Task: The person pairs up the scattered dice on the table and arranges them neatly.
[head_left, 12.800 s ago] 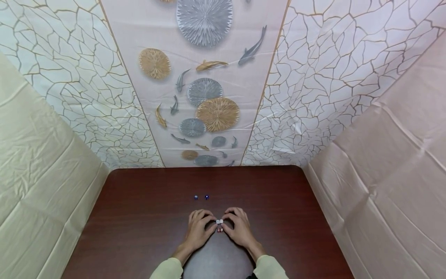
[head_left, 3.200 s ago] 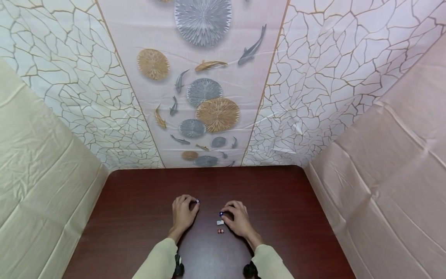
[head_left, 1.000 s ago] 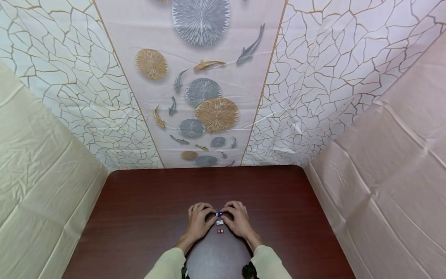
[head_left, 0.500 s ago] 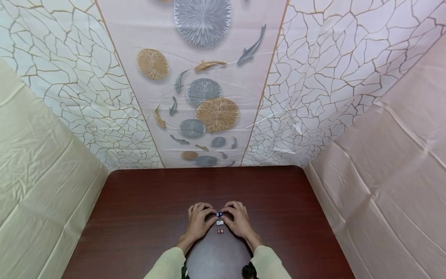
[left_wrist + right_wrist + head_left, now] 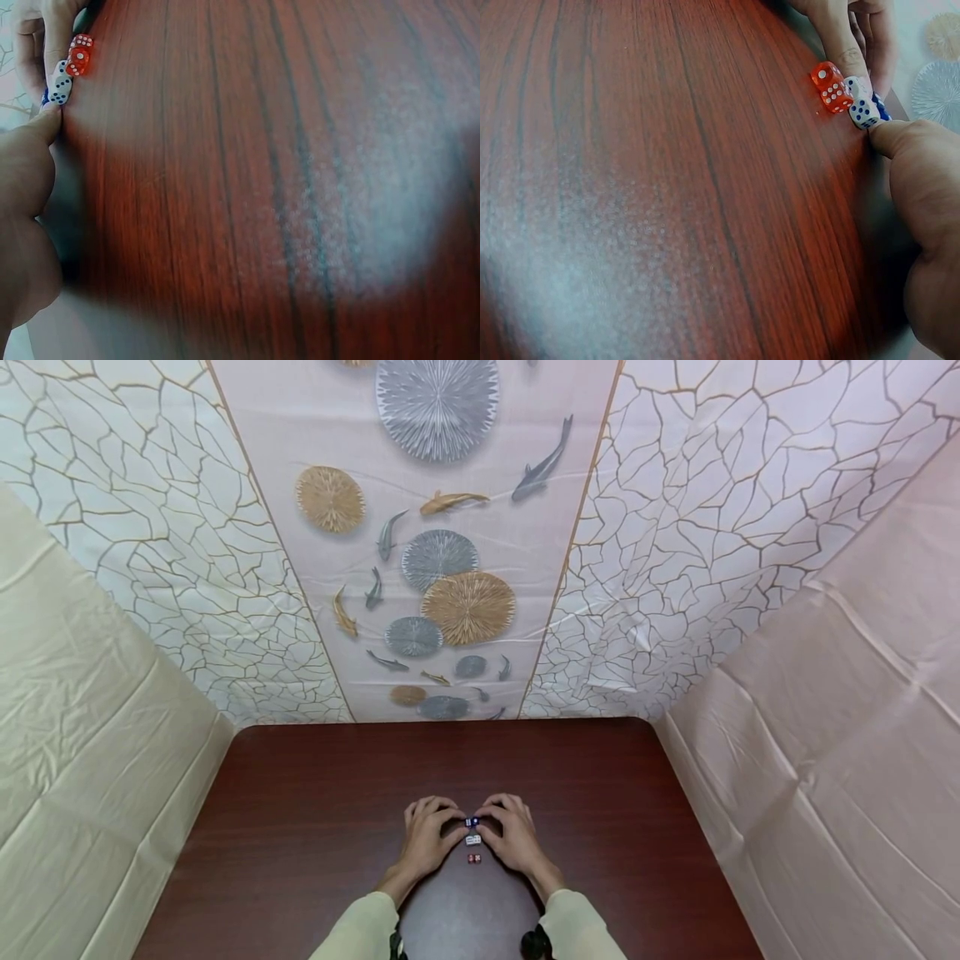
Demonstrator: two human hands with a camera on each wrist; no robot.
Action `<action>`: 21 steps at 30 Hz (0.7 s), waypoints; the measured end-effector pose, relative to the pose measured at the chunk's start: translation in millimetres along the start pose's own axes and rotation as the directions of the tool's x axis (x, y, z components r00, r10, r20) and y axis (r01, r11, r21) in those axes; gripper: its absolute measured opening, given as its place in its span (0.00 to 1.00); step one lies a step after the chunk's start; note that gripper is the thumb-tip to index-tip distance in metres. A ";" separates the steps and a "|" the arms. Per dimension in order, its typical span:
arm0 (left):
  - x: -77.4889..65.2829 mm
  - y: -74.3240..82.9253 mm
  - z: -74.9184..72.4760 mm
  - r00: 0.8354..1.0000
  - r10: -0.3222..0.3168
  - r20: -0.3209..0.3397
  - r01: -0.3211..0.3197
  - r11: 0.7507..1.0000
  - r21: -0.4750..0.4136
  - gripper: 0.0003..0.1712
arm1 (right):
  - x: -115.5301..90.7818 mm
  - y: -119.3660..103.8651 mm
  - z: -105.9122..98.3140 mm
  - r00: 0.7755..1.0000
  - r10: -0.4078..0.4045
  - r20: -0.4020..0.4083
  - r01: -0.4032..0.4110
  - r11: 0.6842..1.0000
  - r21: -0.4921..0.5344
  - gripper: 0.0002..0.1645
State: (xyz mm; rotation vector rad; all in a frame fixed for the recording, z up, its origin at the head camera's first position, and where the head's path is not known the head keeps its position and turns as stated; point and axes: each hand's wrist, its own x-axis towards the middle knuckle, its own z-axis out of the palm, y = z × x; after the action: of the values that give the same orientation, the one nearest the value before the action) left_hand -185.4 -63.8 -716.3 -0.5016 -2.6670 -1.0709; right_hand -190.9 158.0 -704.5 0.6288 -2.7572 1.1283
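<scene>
Two blue dice [image 5: 472,822] sit side by side on the dark red-brown table. My left hand [image 5: 429,839] pinches the left one between thumb and fingertips, and my right hand [image 5: 514,839] pinches the right one the same way. Just nearer lies a pair of white dice [image 5: 473,840] with dark pips, touching each other. Nearest to me is a pair of red dice [image 5: 474,858]. In the right wrist view the red dice [image 5: 832,90] are clear, while one blue die [image 5: 880,106] is partly hidden behind the white dice [image 5: 864,112] and the thumb.
The wood-grain table [image 5: 315,810] reaches back to a patterned cloth wall [image 5: 442,635]. Beige cloth panels [image 5: 97,760] stand along both sides. A dark wrist device [image 5: 536,941] shows at the right sleeve.
About three seconds ago my left hand held its blue die farther left and back; it has since come right, beside the other blue die. Over the last second the hands are nearly still.
</scene>
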 end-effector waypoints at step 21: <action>-7.4 -12.7 -21.2 0.991 0.103 -0.089 -0.110 0.991 -0.080 0.14 | -1.6 4.2 -14.1 0.996 0.030 -0.088 -0.020 0.993 0.115 0.14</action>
State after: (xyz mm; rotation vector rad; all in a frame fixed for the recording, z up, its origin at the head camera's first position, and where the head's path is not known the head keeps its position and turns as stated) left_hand -182.0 -88.9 -711.7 -0.5943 -2.5002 -1.1516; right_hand -192.0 171.0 -697.5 0.5420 -2.6479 1.2938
